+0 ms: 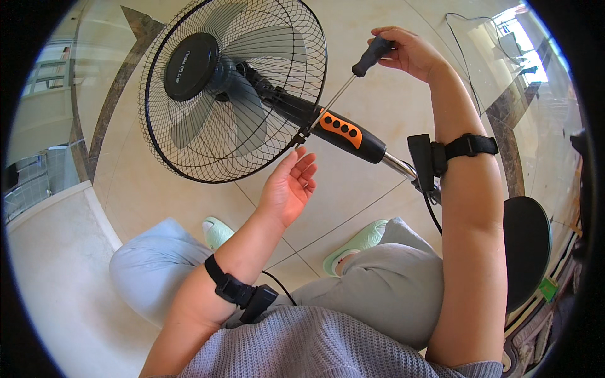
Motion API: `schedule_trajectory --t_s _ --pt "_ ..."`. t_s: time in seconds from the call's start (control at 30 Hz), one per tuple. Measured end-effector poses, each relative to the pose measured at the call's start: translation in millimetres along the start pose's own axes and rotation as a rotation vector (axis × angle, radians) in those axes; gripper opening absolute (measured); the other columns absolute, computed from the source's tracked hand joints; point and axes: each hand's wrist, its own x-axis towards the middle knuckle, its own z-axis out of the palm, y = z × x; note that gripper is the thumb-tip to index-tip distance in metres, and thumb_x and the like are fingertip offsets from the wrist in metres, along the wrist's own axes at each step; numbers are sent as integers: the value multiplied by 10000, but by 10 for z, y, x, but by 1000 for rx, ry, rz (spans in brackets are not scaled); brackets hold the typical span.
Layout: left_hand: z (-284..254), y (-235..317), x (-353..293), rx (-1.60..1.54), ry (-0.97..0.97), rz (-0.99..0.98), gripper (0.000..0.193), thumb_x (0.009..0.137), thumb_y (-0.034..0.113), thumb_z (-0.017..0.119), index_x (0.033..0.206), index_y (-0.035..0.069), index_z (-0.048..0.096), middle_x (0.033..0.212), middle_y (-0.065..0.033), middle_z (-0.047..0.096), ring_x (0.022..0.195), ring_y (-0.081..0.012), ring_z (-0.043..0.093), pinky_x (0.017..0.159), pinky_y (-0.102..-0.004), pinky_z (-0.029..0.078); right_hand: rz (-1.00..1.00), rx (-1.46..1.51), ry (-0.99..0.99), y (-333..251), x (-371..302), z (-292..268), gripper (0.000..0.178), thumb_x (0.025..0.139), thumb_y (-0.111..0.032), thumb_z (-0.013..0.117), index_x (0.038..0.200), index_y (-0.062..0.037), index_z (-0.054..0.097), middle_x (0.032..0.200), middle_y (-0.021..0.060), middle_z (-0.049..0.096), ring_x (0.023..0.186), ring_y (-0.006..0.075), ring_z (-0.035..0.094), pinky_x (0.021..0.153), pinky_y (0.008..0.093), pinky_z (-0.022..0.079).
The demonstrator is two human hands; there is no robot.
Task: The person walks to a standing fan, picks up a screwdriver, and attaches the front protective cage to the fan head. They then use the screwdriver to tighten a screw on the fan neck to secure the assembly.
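A black standing fan (283, 104) lies tilted over the floor, its round wire grille (189, 142) caging grey blades. My right hand (406, 53) is wrapped round the dark handle of a screwdriver (372, 55). Its long metal shaft slants down to the left, with the tip at a small black clip (302, 135) on the grille's rim. Just below that clip is my left hand (287, 189), palm up. Its thumb and index finger come together at the clip's lower end, the others loosely curled; anything tiny between the fingertips cannot be made out.
The fan's orange button panel (341, 129) and metal pole (400, 166) stretch right toward a round black base (528, 252) beside my right arm. A thin dark cable (463, 57) lies on the tiles at the upper right. A pale flat-topped surface (63, 252) stands at my left.
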Motion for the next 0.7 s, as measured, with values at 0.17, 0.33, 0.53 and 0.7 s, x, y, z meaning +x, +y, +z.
schedule_trajectory --t_s 0.17,0.33,0.53,0.7 --pt "20 12 58 -125 3 135 264 842 299 584 1031 118 546 1019 -6 604 903 -104 545 720 -248 428 -25 70 -41 24 -41 -53 339 892 -209 439 1204 -82 483 1009 73 607 866 129 606 786 250 496" --pt "67 30 100 -145 -34 108 218 840 256 591 992 104 553 1016 -6 612 887 -94 560 700 -246 439 -52 14 -46 15 -114 -81 334 906 -187 457 1229 -102 466 959 36 601 866 112 602 821 237 485" --pt "117 9 138 -212 20 83 202 829 236 605 974 102 560 978 -3 626 842 -93 573 665 -240 444 -87 51 -106 -3 -106 -90 337 894 -193 500 1222 -121 470 952 20 597 874 107 599 823 241 486" --pt "150 36 135 -295 17 63 178 823 217 611 948 97 573 945 -19 635 806 -96 582 638 -239 449 -92 64 -61 54 -84 -143 323 884 -202 521 1196 -125 488 964 21 599 900 116 594 833 248 481"
